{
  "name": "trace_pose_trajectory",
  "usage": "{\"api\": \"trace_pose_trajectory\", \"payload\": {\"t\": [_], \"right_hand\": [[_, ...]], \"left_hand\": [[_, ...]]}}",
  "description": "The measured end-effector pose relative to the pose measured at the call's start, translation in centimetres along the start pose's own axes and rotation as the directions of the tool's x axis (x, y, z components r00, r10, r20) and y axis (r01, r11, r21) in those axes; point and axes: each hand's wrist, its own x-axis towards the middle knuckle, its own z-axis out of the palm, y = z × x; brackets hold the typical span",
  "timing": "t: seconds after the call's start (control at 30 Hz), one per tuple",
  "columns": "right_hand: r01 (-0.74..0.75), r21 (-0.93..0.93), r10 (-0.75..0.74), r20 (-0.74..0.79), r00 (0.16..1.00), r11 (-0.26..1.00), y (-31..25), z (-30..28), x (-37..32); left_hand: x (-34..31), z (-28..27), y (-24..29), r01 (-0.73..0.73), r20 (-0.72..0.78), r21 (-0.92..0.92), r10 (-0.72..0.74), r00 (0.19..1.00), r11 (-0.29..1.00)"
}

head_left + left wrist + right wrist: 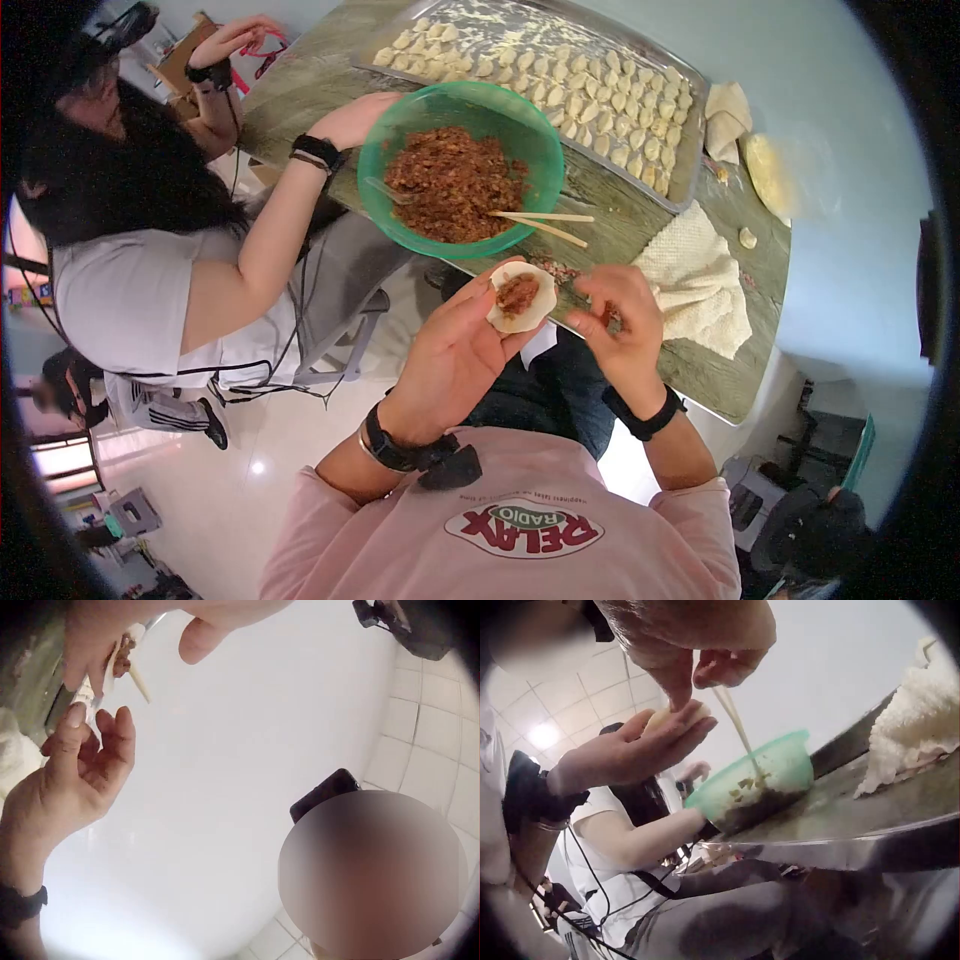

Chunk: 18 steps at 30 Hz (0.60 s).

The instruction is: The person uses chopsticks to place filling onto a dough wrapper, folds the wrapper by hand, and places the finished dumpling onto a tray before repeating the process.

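Observation:
A round pale dough wrapper (pixel 541 292) with reddish-brown minced filling (pixel 517 294) rests on the fingers of my left hand (pixel 440 365), its thumb at the near edge. My right hand (pixel 628 335) is just right of the wrapper, its fingers loosely bent and holding nothing. In the left wrist view, the right hand (pixel 79 776) has bent fingers, and filling (pixel 123 658) shows beside the left fingers. The right wrist view has the wrapper (pixel 676 718) on the left hand (pixel 622 759), below the right hand (pixel 694 634).
A green bowl (pixel 375 205) of minced filling with chopsticks (pixel 550 217) stands beyond my hands. Behind it is a metal tray (pixel 682 190) with rows of dumplings. A white cloth (pixel 700 285) lies at the right. Another person's hand (pixel 355 118) is beside the bowl.

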Motion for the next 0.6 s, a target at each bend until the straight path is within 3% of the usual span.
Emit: {"api": "trace_pose_trajectory", "payload": {"t": [0.03,0.13,0.27,0.33,0.47,0.6], "right_hand": [[-0.010,-0.006,0.009,-0.012,1.000,1.000,-0.1,0.0,-0.4],[0.158,0.022,-0.157,-0.037,0.987,0.987,-0.2,-0.3,-1.0],[0.170,0.047,-0.170,0.002,0.985,0.984,0.2,-0.8,-1.4],[0.201,0.020,-0.201,-0.007,0.980,0.979,0.6,-0.8,-1.5],[0.194,-0.014,-0.194,0.019,0.981,0.981,-0.1,-1.1,-0.9],[0.117,0.071,-0.120,0.041,0.992,0.991,-0.1,-1.5,-1.4]], "left_hand": [[0.2,0.2,-0.3,0.026,0.009,-0.017,-0.026,1.000,1.000],[0.5,0.8,-1.1,0.062,0.039,0.004,-0.062,0.997,0.998],[0.5,0.9,-1.7,0.092,0.064,-0.015,-0.090,0.994,0.996],[0.5,1.1,-1.8,0.103,0.092,0.100,-0.112,0.989,0.990],[0.2,1.0,-2.5,0.097,0.073,0.143,-0.109,0.991,0.985],[0.3,0.9,-2.5,0.160,0.049,0.093,-0.165,0.985,0.983]]}}
